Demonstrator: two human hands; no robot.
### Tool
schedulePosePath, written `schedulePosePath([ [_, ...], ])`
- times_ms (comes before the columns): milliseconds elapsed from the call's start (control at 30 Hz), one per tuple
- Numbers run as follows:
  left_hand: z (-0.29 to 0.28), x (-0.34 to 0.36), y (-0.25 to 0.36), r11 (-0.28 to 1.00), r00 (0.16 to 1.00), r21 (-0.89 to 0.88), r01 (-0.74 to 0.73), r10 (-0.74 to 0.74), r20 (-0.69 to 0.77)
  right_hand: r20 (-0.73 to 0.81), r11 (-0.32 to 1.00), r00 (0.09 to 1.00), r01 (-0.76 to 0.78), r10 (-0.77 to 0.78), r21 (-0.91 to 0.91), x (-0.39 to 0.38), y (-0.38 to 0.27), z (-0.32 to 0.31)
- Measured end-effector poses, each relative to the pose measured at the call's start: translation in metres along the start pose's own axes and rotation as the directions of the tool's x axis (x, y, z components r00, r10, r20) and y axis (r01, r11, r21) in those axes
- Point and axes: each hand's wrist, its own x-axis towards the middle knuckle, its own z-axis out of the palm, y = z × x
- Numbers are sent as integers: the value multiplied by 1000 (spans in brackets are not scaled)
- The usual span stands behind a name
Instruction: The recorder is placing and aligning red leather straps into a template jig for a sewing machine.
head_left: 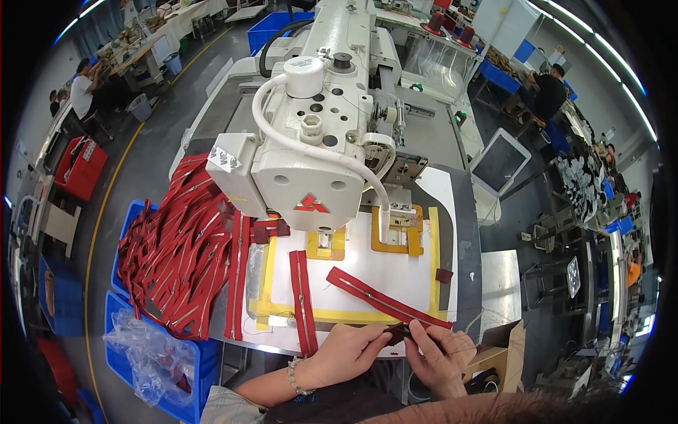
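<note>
My left hand (347,357) is closed in a pinch on a small dark maroon piece (397,334), seemingly fabric, at the front edge of the sewing machine's table. Against it, my right hand (439,357) has its fingers pressed together; a dark thing shows between them, too small to name. Just beyond my hands, one red zipper (385,298) lies slanted on the white, yellow-taped plate (342,272). Another red zipper (302,300) lies lengthwise to its left. A small dark red fabric tab (443,275) rests at the plate's right edge.
The white sewing machine head (311,177) stands over the plate, with yellow clamp frames (387,247) below it. A heap of red zippers (183,254) spreads at left, above blue bins (116,304) holding clear plastic. An open cardboard box (505,357) stands at lower right.
</note>
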Motion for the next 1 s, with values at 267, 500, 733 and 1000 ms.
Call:
schedulePosePath([
  [267,-1,-1,-1,999,1000,36,-1,1,-4,-1,1000,1000,-20,20,18,1,-2,3],
  [500,1,0,0,999,998,24,-40,41,-43,-1,1000,1000,-20,20,24,1,-2,4],
  [733,1,2,2,999,1000,48,-20,21,-17,-12,999,1000,-16,16,28,0,1,5],
  [1000,0,3,1,999,999,1,33,-33,16,-53,999,998,23,-26,-44,-1,1,8],
])
